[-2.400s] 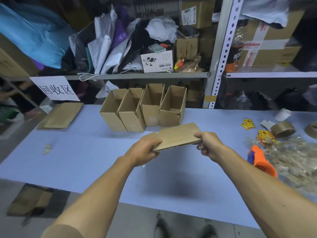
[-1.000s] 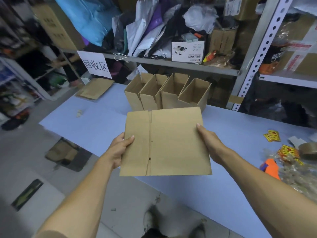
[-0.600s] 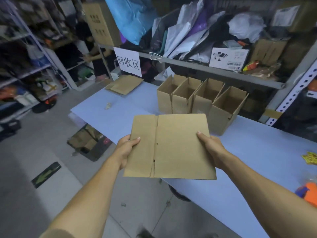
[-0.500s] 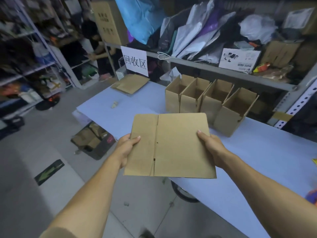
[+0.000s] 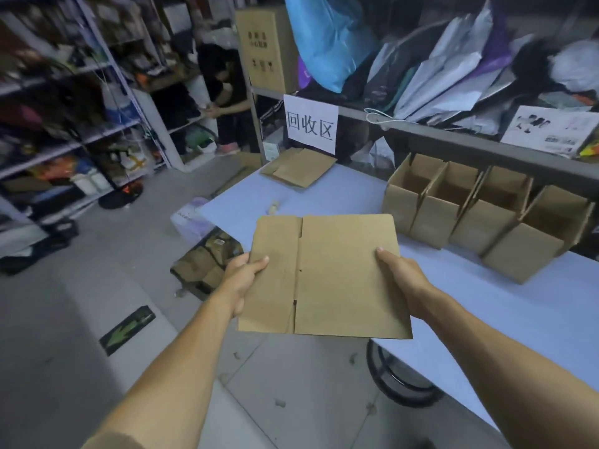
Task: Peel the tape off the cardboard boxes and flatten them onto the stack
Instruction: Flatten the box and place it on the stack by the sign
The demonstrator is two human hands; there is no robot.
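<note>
In front of the chest, over the bench (image 5: 340,196) edge, the flattened box (image 5: 327,277) lies level between both hands. The left hand (image 5: 241,281) pinches its 9 o'clock edge, thumb on top, other fingers hidden beneath. The right hand (image 5: 402,275) pinches the 3 o'clock edge likewise. At 12 o'clock lies the stack (image 5: 299,166); at 2 o'clock, four open boxes (image 5: 479,218).

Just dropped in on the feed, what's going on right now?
A person is holding one flattened cardboard box in the air, left hand gripping its left edge and right hand its right edge. A stack of flattened boxes lies at the far end of the blue table, under a white sign. Four open boxes stand upright in a row on the table, not yet flattened.
</note>
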